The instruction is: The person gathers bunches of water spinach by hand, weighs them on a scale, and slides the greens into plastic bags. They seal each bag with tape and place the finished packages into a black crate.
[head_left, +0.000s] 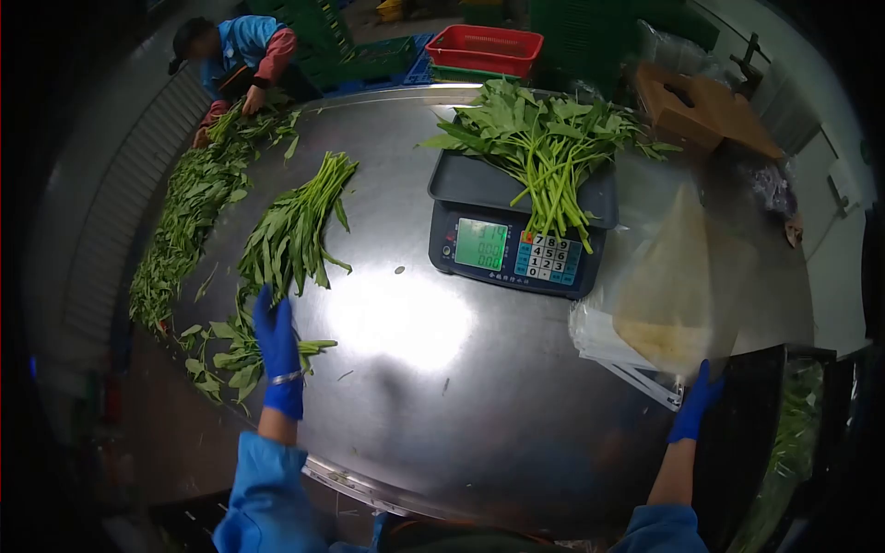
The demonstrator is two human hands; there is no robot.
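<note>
- 2 blue-gloved hands are working over the metal table (516, 405): the left hand (278, 346) in the lower left of the frame, the right hand (697, 402) in the lower right.
- The left hand is pointing its slightly parted fingers up the frame, reaching the leaf tips of a bundle of long-stemmed leafy greens (297, 226); whether it is gripping them, I cannot tell.
- Loose leafy sprigs (238, 355) are lying just beside that hand.
- The right hand is reaching the lower edge of the stacked plastic bags (627, 348) with its fingers partly extended; I cannot tell whether it is pinching 1.
- A 2nd bunch of greens (553, 152) is resting on the digital scale (516, 221) at upper centre, its stems overhanging the keypad; the display is glowing green.
- A long heap of greens (189, 217) is lining the table's left side, where a co-worker (241, 51) at upper left is handling greens.
- A red basket (484, 51) is sitting at the top centre, and an open cardboard box (701, 106) is sitting at upper right.
</note>
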